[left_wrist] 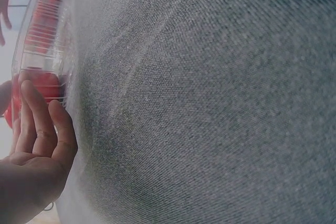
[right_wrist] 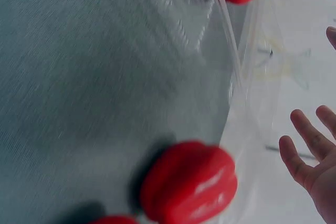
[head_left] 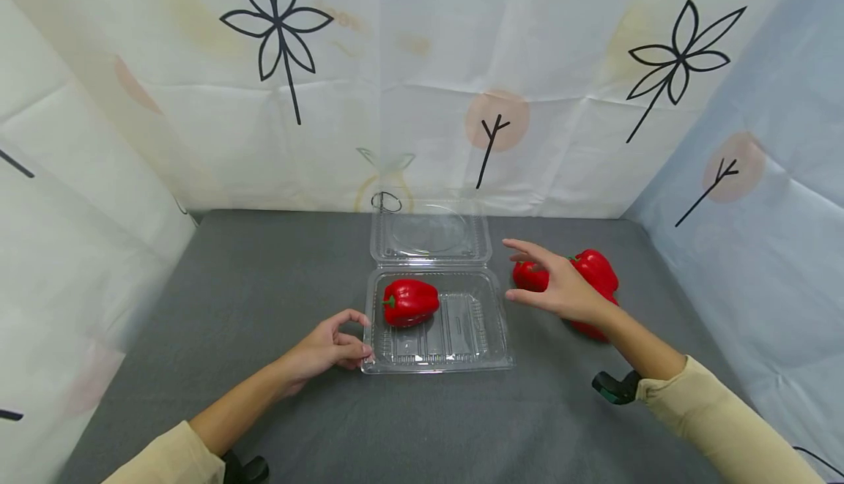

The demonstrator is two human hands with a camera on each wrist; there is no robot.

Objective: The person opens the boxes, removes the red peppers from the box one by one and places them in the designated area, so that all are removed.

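Note:
A clear plastic clamshell container [head_left: 471, 330] lies on the table with its lid [head_left: 431, 235] raised at the back. One red bell pepper [head_left: 411, 302] rests on its side in the left part of the tray. My left hand [head_left: 339, 345] pinches the container's front left rim between thumb and fingers; in the left wrist view, the fingers [left_wrist: 39, 114] lie along its side wall. Over more red bell peppers [head_left: 596, 272] to the right of the container, my right hand [head_left: 560, 290] hovers with spread fingers and holds nothing. It partly hides those peppers.
The grey cloth-covered table [head_left: 277, 264] reaches back to a patterned white curtain [head_left: 428, 52]. Another curtain [head_left: 778, 198] closes off the right side. Beside the peppers, the container's right rim [right_wrist: 231, 51] shows in the right wrist view.

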